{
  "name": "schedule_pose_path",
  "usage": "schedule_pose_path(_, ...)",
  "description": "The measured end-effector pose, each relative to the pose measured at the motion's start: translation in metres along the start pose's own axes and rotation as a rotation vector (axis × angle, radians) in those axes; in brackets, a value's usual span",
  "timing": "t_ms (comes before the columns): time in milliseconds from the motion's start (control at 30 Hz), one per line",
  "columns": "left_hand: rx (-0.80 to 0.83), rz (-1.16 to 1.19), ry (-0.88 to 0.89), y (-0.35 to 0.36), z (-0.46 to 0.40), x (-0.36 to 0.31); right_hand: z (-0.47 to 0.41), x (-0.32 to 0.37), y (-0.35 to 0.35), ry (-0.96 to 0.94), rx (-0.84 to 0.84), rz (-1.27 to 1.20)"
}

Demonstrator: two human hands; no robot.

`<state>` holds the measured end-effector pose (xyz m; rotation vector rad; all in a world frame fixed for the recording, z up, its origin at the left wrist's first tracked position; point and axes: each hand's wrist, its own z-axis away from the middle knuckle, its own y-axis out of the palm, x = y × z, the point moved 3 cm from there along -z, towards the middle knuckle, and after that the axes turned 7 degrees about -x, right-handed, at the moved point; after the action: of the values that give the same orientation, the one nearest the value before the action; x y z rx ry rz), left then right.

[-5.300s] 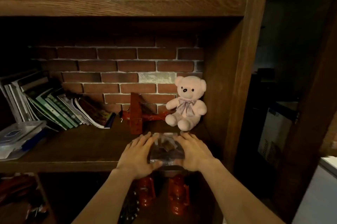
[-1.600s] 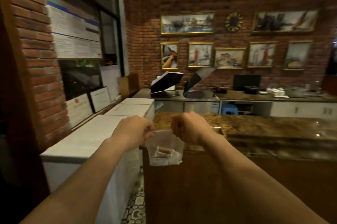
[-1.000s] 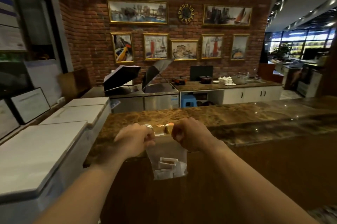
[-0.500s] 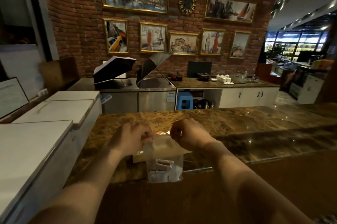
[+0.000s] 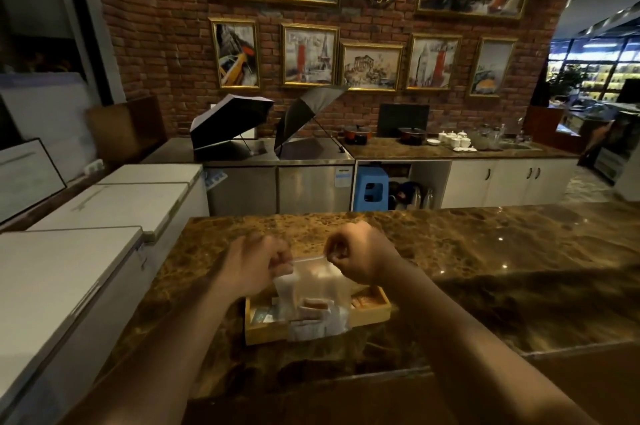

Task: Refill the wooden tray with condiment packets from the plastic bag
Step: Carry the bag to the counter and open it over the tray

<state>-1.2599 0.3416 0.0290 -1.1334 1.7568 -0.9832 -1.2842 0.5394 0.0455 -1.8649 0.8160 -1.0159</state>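
A clear plastic bag (image 5: 313,289) hangs between my hands, with several condiment packets (image 5: 313,315) lying in its bottom. My left hand (image 5: 254,263) pinches the bag's top left edge and my right hand (image 5: 356,256) pinches its top right edge. The bag hangs right above a light wooden tray (image 5: 372,315) on the brown marble counter (image 5: 467,251). A few packets show in the tray's left and right compartments; the bag hides its middle.
White chest freezers (image 5: 86,244) stand along the left. Behind the counter is a steel unit with two open umbrellas (image 5: 266,120), a blue stool (image 5: 372,187), white cabinets and a back counter with pots and cups. Framed pictures hang on the brick wall.
I turned away from the shelf and walked up to the marble counter carrying the bag. In the last second the bag came over the wooden tray, both hands still pinching its top.
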Motion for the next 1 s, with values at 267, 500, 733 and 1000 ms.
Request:
schedule_pose_path(267,0.060,0.012,-0.093,0.020,-0.077,-0.004,-0.072,-0.060,-0.001,-0.055,0.038,-0.100)
schedule_pose_path(500,0.019,0.007,-0.176,0.043,-0.120,-0.006,-0.115,-0.098,0.006,-0.045,0.098,-0.186)
schedule_pose_path(733,-0.124,0.046,-0.276,0.056,-0.141,0.006,-0.135,-0.109,0.013,0.069,0.169,-0.370)
schedule_pose_path(1000,-0.116,0.490,-0.642,0.052,-0.149,0.005,-0.138,-0.091,0.026,0.478,0.267,-0.841)
